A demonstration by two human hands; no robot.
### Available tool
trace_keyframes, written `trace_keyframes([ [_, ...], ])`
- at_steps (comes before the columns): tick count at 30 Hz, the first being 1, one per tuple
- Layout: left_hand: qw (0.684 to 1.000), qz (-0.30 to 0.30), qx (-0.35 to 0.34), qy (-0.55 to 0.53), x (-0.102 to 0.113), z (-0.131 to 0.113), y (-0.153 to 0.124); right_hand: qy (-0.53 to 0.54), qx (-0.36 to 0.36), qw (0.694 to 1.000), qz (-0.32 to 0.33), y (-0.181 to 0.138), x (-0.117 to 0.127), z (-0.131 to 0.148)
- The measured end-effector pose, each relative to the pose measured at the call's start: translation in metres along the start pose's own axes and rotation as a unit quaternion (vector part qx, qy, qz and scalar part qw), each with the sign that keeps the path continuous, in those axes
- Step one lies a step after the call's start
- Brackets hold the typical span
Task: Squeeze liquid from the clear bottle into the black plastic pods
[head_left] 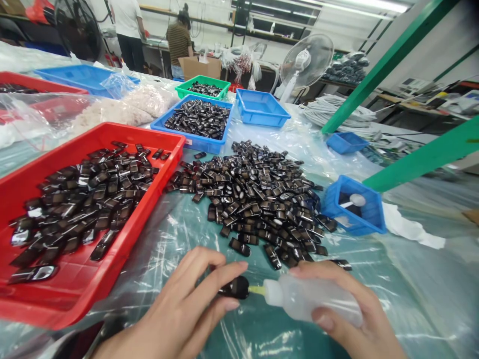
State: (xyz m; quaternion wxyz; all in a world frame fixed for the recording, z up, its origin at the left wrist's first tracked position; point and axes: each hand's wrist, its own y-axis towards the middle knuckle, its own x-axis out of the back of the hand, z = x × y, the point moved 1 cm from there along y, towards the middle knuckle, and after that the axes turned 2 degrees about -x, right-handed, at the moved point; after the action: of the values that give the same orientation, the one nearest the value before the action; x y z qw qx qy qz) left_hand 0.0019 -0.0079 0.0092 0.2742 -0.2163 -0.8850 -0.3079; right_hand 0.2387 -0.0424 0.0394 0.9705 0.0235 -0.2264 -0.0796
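My left hand (187, 309) pinches a small black glossy pod (235, 287) between thumb and fingers, just above the plastic-covered table. My right hand (359, 324) is wrapped round a translucent squeeze bottle (310, 298) lying sideways. Its yellowish nozzle (256, 289) touches the end of the pod. A large loose pile of the same black pods (258, 194) lies on the table just beyond both hands.
A red tray (112, 279) with several pods sits at the left. Blue trays (194, 142) (262, 107) and a green tray (202, 85) stand farther back. A small blue bin (370, 214) is at the right. Green beams (422, 159) cross the right side. A fan (307, 60) and two people (178, 42) are behind.
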Motion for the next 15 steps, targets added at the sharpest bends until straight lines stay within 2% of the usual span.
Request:
trace_keyframes([
  [8, 1.0, -0.004, 0.027, 0.004, 0.0011, -0.0064, -0.0004, -0.009, 0.024, 1.0, -0.001, 0.0014, 0.0, 0.002],
  [15, 0.999, -0.013, 0.016, 0.027, -0.0004, -0.0101, 0.0003, -0.012, 0.031, 0.999, 0.004, -0.0004, -0.0007, -0.0004],
])
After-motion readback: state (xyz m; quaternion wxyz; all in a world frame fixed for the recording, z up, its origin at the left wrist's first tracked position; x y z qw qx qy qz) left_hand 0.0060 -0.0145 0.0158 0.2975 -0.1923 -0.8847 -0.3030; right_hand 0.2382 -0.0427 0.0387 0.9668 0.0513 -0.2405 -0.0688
